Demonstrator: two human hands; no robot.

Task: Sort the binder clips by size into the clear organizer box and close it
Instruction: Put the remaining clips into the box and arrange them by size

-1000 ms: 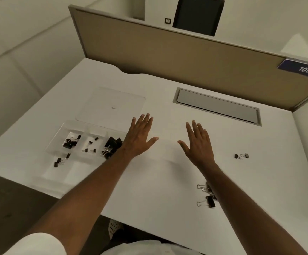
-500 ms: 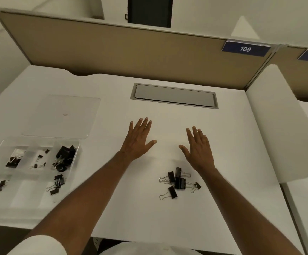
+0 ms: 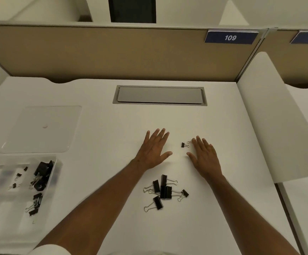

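Both hands flat on desk (image 3: pixel 112 181), grip wide: left hand (image 3: pixel 154 150), right hand (image 3: pixel 205 156) seemingly touching small clip (image 3: pixel 183 144).

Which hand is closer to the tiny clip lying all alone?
The right hand: its fingertips are right beside the tiny clip. The left hand lies flat farther left.

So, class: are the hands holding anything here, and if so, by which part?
Nothing is held. The left hand and right hand lie flat and open on the desk.
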